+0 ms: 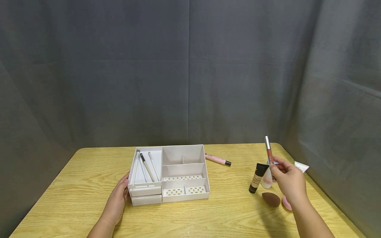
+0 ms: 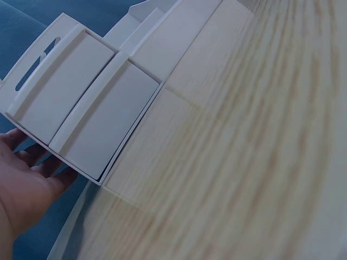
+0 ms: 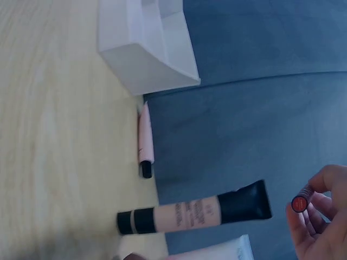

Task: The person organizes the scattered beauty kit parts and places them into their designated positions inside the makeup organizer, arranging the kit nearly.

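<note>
My right hand pinches a slim lip gloss tube with a silver cap and a reddish-brown body. It is held upright above several cosmetics on the right; in the right wrist view its round red end faces the camera. Just left of that hand stands a beige foundation tube with black ends, beside a whitish tube. My left hand rests against the left side of a white organizer, fingers along its wall. Makeup brushes lie in the organizer's top left tray, above two drawers.
A pink tube with a black cap lies behind the organizer's right side. Near my right wrist sit a brown makeup sponge and a pink sponge. Another white tube is behind that hand. Grey curtains enclose the wooden table.
</note>
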The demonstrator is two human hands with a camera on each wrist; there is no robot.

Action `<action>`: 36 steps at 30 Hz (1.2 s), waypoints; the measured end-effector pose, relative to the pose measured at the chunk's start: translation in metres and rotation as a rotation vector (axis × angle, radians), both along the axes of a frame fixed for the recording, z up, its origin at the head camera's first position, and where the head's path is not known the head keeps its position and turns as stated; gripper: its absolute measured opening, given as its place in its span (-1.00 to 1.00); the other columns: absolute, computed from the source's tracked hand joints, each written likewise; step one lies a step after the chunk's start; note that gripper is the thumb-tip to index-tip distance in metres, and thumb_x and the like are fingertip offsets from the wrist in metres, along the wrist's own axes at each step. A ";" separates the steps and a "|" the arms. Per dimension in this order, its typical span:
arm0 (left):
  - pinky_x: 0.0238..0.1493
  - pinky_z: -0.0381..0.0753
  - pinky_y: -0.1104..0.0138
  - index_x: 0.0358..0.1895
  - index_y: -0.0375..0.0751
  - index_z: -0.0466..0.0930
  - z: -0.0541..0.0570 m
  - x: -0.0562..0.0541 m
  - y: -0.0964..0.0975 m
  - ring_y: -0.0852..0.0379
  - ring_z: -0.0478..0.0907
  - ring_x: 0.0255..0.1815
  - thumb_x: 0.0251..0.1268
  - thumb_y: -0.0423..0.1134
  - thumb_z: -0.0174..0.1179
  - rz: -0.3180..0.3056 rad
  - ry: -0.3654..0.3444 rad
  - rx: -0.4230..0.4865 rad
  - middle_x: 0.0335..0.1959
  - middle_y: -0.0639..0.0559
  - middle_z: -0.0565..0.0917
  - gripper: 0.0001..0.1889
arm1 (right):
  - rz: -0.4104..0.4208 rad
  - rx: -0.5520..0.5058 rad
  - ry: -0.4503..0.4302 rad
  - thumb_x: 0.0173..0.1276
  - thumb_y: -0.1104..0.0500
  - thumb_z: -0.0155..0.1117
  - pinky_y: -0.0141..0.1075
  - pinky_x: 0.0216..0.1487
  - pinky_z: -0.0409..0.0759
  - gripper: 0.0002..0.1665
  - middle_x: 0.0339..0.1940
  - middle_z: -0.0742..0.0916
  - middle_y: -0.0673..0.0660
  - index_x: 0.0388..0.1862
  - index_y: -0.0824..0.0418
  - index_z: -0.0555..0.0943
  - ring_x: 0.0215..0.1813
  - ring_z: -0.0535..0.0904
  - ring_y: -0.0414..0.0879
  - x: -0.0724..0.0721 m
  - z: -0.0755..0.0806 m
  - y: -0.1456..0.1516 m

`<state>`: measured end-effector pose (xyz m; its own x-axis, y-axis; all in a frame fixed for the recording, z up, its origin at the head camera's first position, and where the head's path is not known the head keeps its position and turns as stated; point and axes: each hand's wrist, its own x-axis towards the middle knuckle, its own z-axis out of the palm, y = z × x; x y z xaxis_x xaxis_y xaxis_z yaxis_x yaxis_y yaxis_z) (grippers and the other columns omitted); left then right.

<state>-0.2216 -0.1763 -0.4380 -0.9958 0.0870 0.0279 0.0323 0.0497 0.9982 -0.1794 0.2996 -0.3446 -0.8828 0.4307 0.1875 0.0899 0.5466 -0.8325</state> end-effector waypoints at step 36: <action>0.07 0.22 0.78 0.58 -0.25 -0.11 0.001 0.001 0.002 0.47 0.21 0.38 0.62 0.02 -0.50 -0.002 0.007 0.003 0.60 -0.21 -0.03 -0.38 | 0.601 -0.027 -0.015 0.36 0.24 0.27 -0.36 -0.32 0.45 -0.66 -0.20 0.71 0.21 0.08 0.33 0.65 -0.26 0.46 -0.11 -0.072 -0.009 -0.103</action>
<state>-0.2208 -0.1748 -0.4374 -0.9955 0.0885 0.0352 0.0394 0.0462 0.9982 -0.2513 0.1962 -0.3536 -0.9755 -0.1407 0.1689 -0.2166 0.4839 -0.8479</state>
